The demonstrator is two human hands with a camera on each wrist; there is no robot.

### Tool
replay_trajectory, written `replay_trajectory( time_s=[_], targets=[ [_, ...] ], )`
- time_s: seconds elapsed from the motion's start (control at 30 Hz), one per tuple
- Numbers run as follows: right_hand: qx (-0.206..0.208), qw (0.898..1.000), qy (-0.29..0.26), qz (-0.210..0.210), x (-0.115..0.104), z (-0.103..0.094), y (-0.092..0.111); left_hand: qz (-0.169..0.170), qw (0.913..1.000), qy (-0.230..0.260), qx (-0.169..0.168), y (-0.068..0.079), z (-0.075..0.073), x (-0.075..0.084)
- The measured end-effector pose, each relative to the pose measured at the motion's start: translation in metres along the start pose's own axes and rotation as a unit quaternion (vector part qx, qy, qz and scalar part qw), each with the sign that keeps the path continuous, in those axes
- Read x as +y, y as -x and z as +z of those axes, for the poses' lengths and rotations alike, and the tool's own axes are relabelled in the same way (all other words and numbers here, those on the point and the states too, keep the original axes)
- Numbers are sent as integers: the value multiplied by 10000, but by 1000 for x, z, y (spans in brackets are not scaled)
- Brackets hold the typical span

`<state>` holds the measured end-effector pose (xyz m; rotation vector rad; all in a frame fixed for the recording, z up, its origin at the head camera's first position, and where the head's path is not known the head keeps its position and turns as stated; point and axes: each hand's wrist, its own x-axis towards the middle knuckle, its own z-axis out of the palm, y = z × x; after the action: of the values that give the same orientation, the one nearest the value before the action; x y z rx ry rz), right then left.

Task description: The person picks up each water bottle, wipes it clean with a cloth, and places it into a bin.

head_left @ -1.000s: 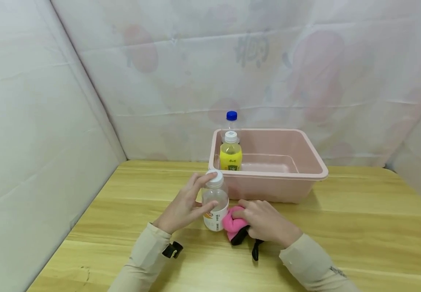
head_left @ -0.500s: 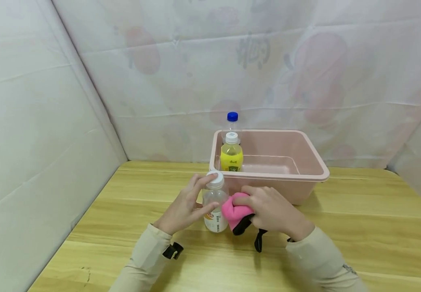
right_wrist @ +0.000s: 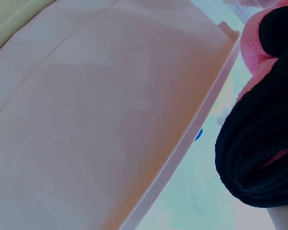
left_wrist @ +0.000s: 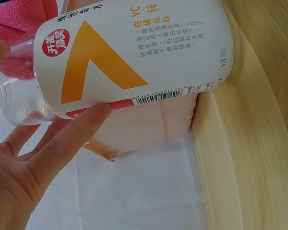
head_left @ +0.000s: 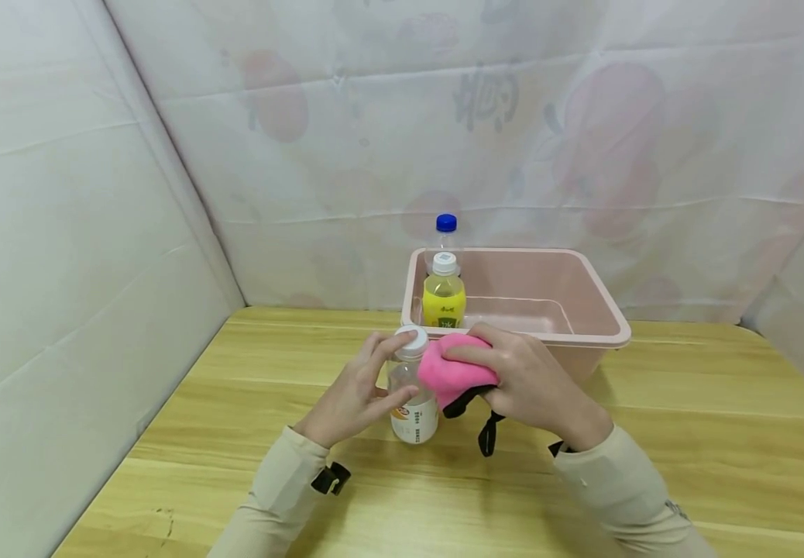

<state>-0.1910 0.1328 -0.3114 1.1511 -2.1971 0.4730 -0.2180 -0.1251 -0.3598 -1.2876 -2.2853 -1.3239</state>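
My left hand [head_left: 348, 394] holds a clear bottle [head_left: 416, 421] with a white cap and a white label, upright on the table. One fingertip lies on the cap and the thumb is at the bottle's side. In the left wrist view the label [left_wrist: 134, 57] shows a large orange mark. My right hand [head_left: 537, 384] grips a bunched pink fleecy cloth [head_left: 454, 370] with black edging, held against the bottle's right shoulder just below the cap. A black loop [head_left: 488, 435] dangles from the cloth. In the right wrist view the dark edging [right_wrist: 249, 143] fills the right side.
Behind the hands stands a pale pink plastic basin [head_left: 593, 339]. Inside its left end are a yellow-labelled bottle [head_left: 443, 306] with a white cap and a bottle with a blue cap [head_left: 447, 223]. The wooden table [head_left: 709, 434] ends at a pale fabric wall [head_left: 346, 178].
My right hand has lifted the pink cloth from low beside the bottle up to its shoulder, near the cap. The left hand and the bottle have stayed in place.
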Motion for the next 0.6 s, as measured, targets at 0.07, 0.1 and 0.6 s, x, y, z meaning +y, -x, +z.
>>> replay_trajectory(
  time_s=[0.07,0.1,0.6],
  targets=[
    [-35,10000,18,19,0,0,-1,7,10000,-17,0,0,0,0],
    [-61,10000,26,34,0,0,-1,11,10000,-25,2,0,0,-1],
    [-595,9978,46,285,-2,7,1,-82,10000,-4,-31,0,-1,-1]
  ],
)
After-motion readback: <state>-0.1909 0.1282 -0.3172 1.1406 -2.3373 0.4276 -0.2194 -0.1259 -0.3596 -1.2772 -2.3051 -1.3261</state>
